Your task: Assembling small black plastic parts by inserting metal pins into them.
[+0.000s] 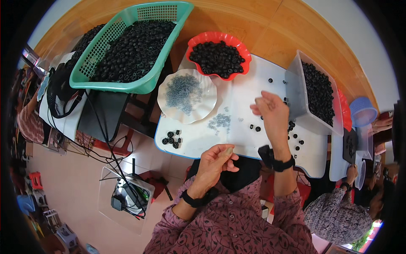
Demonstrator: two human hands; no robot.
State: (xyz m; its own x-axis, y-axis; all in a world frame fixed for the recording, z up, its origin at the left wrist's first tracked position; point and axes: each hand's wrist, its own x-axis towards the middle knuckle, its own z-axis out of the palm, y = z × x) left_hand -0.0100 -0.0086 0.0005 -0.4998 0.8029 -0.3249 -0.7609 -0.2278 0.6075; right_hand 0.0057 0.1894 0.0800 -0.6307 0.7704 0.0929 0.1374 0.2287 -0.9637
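Note:
My left hand [216, 162] is at the table's near edge, thumb and fingers pressed together; whatever is between them is hidden. Over the right part of the white table [249, 148] is my right hand [272, 111], its fingers apart and slightly bent, with nothing visible in them. Small black round parts [258, 128] lie scattered beneath and beside it. A heap of tiny clear rings [220, 122] rests between my hands and a white scalloped plate [163, 103], which carries more of the same rings. Several black parts [171, 140] sit grouped at the table's left corner.
A red scalloped bowl [248, 63] of black parts stands at the back. A green basket [78, 80] of black parts is at the left; a clear plastic bin [302, 101] of them stands at the right. Another person [338, 216] works at the right. Cables [114, 148] hang at the left.

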